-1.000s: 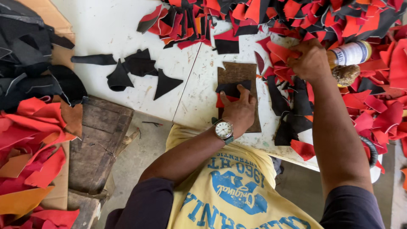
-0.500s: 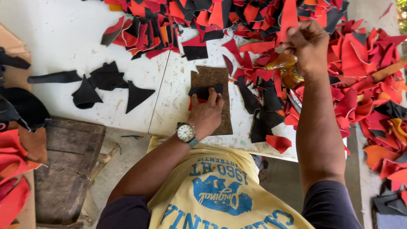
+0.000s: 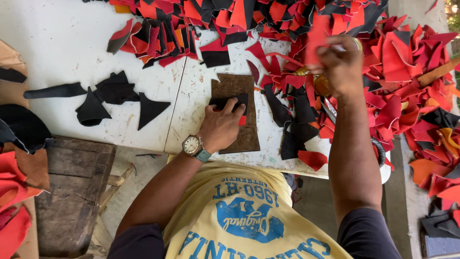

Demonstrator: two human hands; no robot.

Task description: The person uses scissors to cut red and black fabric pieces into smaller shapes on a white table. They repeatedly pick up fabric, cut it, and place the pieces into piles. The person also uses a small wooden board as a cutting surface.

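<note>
Hidden or unclear: I cannot make out what the right hand carries; it is motion-blurred, and only a pale sliver shows at its far edge against a red scrap. A yellowish object just near of that hand is mostly buried under scraps; I cannot identify it.
Cut off: the scrap heap runs out of frame at the far and right edges; both upper arms leave the frame at the near edge.
Left hand: the left hand lies palm down, fingers spread flat and pressing, on a black leather piece; nothing is gripped.
Right hand: raised over the heap, fingers curled closed (whether they clamp on anything I cannot tell).
Work piece: the black leather piece rests on a brown cutting board, which lies on the white table near its near edge, just left of the heap.
Wrist: a watch with a pale dial sits on the left wrist.
Surroundings: loose black offcuts lie well to the left on the table; a dark wooden stool stands at near left, beside more red and black scraps.
Obstruction: the right forearm crosses over the near right part of the heap and covers what lies beneath.
</note>
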